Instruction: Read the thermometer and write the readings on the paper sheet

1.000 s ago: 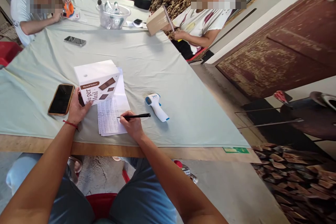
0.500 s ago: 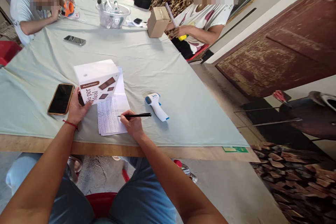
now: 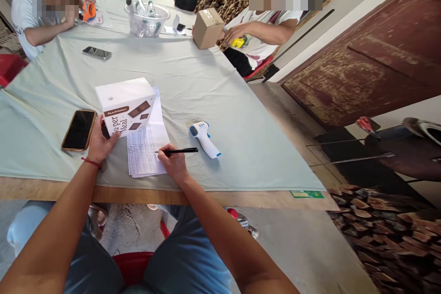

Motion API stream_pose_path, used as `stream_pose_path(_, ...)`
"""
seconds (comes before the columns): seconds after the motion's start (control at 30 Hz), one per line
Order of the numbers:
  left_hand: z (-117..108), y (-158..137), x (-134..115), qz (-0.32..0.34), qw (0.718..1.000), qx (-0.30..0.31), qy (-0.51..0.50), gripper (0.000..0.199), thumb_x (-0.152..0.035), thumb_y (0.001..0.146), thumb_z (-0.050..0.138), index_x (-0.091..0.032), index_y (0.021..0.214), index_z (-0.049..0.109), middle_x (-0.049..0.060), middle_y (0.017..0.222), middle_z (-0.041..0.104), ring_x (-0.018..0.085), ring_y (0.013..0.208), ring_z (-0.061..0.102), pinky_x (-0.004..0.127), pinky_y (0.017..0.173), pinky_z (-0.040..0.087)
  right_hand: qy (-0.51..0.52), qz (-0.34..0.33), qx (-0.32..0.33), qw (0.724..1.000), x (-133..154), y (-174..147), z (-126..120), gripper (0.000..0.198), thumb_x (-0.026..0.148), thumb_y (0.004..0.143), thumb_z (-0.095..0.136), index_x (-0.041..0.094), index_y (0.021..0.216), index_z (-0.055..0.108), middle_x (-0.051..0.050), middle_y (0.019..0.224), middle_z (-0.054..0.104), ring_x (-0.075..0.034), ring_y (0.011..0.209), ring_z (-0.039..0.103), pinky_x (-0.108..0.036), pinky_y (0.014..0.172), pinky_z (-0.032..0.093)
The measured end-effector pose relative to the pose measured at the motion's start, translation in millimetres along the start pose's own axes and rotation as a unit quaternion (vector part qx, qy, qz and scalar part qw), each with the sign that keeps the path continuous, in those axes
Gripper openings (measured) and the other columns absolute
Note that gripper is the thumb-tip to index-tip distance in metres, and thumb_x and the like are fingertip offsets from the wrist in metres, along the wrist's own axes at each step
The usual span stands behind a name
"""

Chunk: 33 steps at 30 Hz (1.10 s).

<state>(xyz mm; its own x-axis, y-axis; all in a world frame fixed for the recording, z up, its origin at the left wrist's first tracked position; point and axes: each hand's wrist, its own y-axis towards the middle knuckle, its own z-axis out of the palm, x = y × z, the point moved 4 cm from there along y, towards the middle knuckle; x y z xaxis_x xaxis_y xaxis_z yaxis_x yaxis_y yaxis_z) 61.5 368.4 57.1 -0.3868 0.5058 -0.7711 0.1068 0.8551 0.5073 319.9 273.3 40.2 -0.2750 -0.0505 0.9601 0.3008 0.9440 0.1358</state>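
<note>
My left hand (image 3: 103,140) grips the lower left corner of a white box (image 3: 126,105) with brown print, which is tilted over the upper part of some paper sheets (image 3: 146,156). Handwriting covers the top sheet; the box hides part of it. In my right hand (image 3: 174,163) is a black pen (image 3: 181,150), its tip on or just over the writing. A smartphone (image 3: 79,130) in an orange-edged case lies left of my left hand. To the right of the pen lies a white and blue infrared thermometer (image 3: 205,139).
Farther back on the cloth-covered table (image 3: 255,147) are another phone (image 3: 97,53), a clear basin (image 3: 146,23) of bottles and a cardboard box (image 3: 208,28). A person on the right holds something yellow; another on the left sits near an orange tape dispenser (image 3: 89,11).
My hands, the box and the pen stay nearly in place. The person on the right has moved their arm across and lowered the long pale object they held up.
</note>
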Motion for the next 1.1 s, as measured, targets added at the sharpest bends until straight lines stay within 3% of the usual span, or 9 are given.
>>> stream_pose_path(0.97,-1.3,1.0,-0.9,0.002,1.000,0.006,-0.012,0.077,-0.055,0.082,0.075,-0.020,0.144,0.045,0.015,0.132,0.063,0.034,0.124,0.062,0.056,0.107,0.051,-0.022,-0.010,-0.007,1.000,-3.1,0.3,1.4,0.013,0.038,0.067,0.056,0.026,0.063,0.055,0.003,0.058,0.056,-0.015,0.058,0.050,-0.030,0.061,0.044)
stream_pose_path(1.1,-1.5,1.9,-2.5,-0.002,1.000,0.003,-0.017,0.077,-0.055,0.081,0.075,-0.020,0.143,0.045,0.016,0.131,0.064,0.033,0.122,0.063,0.056,0.105,0.052,-0.028,-0.029,-0.020,0.999,-3.0,0.2,-1.4,0.014,0.038,0.072,0.057,0.025,0.065,0.055,0.003,0.060,0.055,-0.016,0.060,0.050,-0.030,0.062,0.044)
